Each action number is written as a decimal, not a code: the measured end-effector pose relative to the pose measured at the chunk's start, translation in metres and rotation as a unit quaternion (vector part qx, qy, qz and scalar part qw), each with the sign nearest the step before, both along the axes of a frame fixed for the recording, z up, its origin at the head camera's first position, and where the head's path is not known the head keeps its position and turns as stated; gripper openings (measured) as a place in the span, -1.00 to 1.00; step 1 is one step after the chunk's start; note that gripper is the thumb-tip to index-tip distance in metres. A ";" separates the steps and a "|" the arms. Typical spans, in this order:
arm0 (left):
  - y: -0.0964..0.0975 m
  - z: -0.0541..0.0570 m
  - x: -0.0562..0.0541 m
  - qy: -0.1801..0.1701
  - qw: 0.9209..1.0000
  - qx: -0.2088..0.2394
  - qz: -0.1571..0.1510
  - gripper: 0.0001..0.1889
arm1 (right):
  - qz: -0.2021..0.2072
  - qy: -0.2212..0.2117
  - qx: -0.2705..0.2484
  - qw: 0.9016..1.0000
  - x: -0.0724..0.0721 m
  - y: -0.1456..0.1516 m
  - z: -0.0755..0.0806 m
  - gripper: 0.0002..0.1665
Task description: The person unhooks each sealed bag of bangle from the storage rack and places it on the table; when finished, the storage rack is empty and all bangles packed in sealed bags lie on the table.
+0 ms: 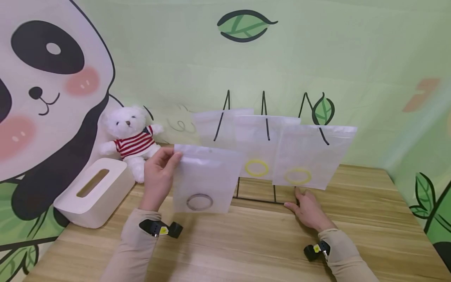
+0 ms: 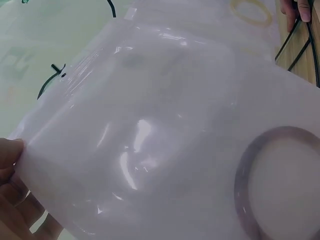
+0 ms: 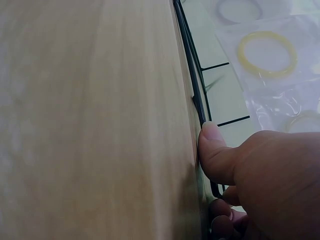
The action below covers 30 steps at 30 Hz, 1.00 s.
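My left hand (image 1: 159,178) pinches the upper left corner of a clear zip bag (image 1: 208,176). A dark bracelet-like ring (image 1: 199,201) lies inside that bag. At the front right corner of a black wire display rack (image 1: 260,201), my right hand (image 1: 310,209) grips the base wire between thumb and curled fingers; the right wrist view shows the thumb (image 3: 212,150) against it. Three clear bags hang from the rack's hooks. The middle bag (image 1: 267,137) and the right bag (image 1: 313,152) each contain a yellow ring. The left bag (image 1: 211,125) is partly hidden behind the held one.
A white tissue box (image 1: 95,192) stands at the left of the wooden table (image 1: 246,243). Behind it sits a white teddy bear (image 1: 132,137) in a striped shirt. A printed panda backdrop (image 1: 169,51) rises behind the table.
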State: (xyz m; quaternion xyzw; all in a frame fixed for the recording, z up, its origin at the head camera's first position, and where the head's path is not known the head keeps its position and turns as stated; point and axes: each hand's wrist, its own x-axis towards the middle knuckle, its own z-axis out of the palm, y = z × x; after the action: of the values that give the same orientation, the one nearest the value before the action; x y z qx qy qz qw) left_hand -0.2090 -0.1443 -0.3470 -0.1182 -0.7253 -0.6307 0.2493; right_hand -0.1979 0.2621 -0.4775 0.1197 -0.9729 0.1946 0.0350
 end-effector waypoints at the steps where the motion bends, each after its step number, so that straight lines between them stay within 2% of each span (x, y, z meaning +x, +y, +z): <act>1: -0.001 0.000 0.000 0.002 1.000 -0.001 0.005 -0.81 | 0.001 0.003 0.000 1.000 0.000 0.000 0.000 -0.13; 8: -0.010 0.001 0.005 -0.009 1.000 -0.006 0.022 -0.81 | 0.002 0.019 0.004 1.000 0.001 -0.001 0.000 -0.16; 21: -0.034 0.002 0.024 -0.018 0.997 -0.021 0.073 -0.85 | 0.000 0.006 -0.005 1.000 0.001 -0.001 0.002 -0.13; 26: -0.043 0.001 0.029 -0.023 0.996 -0.018 0.078 -0.82 | 0.001 0.004 -0.004 1.000 0.000 0.000 0.001 -0.13; 30: -0.050 -0.001 0.033 -0.046 0.994 -0.035 0.089 -0.80 | 0.002 0.005 -0.007 1.000 0.000 -0.001 0.000 -0.14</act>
State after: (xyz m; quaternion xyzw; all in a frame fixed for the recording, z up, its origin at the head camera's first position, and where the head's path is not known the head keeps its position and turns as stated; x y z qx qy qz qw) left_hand -0.1761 -0.1945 -0.3484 -0.0326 -0.7655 -0.5849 0.2662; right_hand -0.1975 0.2611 -0.4777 0.1220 -0.9711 0.2010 0.0409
